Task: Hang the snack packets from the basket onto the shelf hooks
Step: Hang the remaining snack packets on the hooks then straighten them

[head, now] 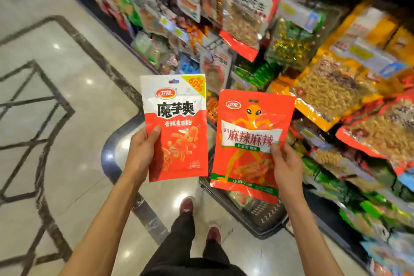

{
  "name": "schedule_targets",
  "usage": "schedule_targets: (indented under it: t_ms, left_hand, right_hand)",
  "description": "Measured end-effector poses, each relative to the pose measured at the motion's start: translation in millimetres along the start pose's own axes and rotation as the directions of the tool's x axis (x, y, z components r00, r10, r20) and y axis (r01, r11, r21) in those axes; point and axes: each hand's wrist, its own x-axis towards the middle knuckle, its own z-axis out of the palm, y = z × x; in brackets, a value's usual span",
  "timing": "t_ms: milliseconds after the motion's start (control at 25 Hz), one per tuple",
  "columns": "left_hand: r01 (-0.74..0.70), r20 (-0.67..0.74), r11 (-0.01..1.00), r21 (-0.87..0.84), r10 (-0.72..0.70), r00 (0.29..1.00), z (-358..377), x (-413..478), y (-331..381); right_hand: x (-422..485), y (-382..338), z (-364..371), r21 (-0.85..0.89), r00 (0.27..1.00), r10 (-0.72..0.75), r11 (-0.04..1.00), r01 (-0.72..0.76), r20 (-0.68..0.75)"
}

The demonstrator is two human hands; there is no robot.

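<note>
one head-worn wide-angle view, facing forward and down, snack shelf near at right, glossy floor at left

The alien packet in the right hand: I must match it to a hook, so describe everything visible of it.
The alien packet is a flat, glossy plastic pouch, orange-red, with an orange alien figure, a white banner of red Chinese characters, a green strip near the bottom and a hang hole at the top. It is held upright, front to the camera, above the basket. The right hand grips its right edge, thumb on the front.
</note>
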Motion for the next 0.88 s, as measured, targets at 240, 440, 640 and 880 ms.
schedule_targets:
  t_ms: [240, 440, 640, 880]
  left_hand:
    - [-0.098, -0.247, 0.987, -0.131, 0.063, 0.967, -91, -39, 42]
    - [-0.105, -0.324, 0.972, -0.211, 0.032, 0.945, -172, -44, 49]
    - [-0.117, -0.372, 0.965, -0.236, 0.022, 0.928, -285, -18, 69]
    - [-0.118, -0.445, 0.97, -0.214, 0.011, 0.896, -416, 37, 95]
  right_hand:
    - [-3, -78, 70, 0.097, 0.982, -0.11, 0.991, 0.096, 0.151]
    - [-11, -131, 167, 0.185, 0.938, -0.141, 0.979, 0.085, 0.318]
    - [-35, -170, 291, 0.218, 0.908, -0.11, 0.976, 0.021, 0.404]
    - [-48, -208, 424, 0.283, 0.891, -0.056, 0.955, -0.083, 0.451]
